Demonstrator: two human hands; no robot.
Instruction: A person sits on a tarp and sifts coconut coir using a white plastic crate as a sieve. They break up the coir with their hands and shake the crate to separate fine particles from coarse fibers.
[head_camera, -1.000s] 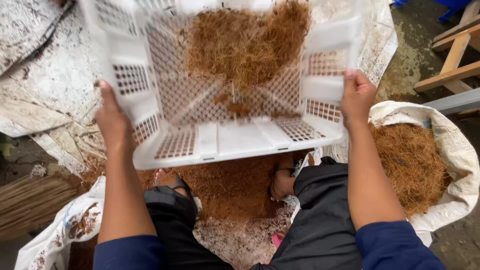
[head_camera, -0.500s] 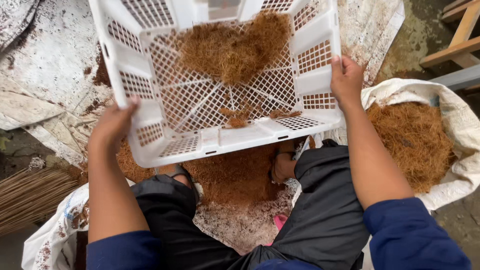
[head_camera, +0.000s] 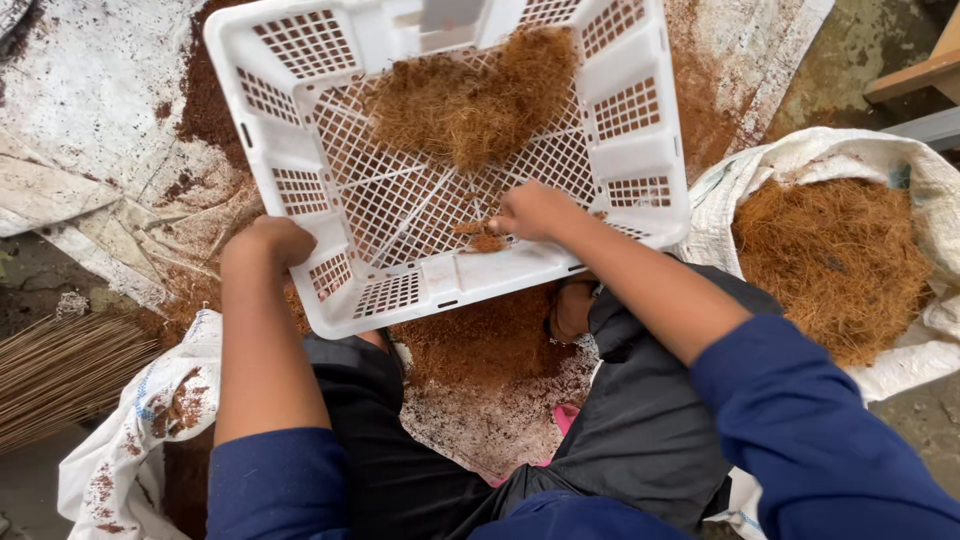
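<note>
A bundle of thin brown sticks (head_camera: 60, 375) is seen at the far left edge, lying on the ground beside a stained white sack (head_camera: 130, 430). The left hand (head_camera: 268, 243) is closed around the near-left corner of a white perforated plastic crate (head_camera: 300, 150), which is held tilted above a soiled white sheet (head_camera: 90, 150). Inside the crate, a clump of coarse brown fibre (head_camera: 470, 100) is gathered toward the far side of the mesh floor, much of which is bared. The right hand (head_camera: 535, 210) is reached into the crate, its fingers pinched on a small tuft of fibre (head_camera: 485, 240) near the front wall. Below the crate, between the knees, a heap of fine brown dust (head_camera: 480, 335) is spread on the sheet. At the right, an open white bag (head_camera: 850, 150) is filled with loose brown fibre (head_camera: 835, 260). Progress is judged as partial: a good deal of fine material is already sifted through and much cleaned fibre is bagged, while the clump and stray tufts in the crate are left to be worked and removed.
</note>
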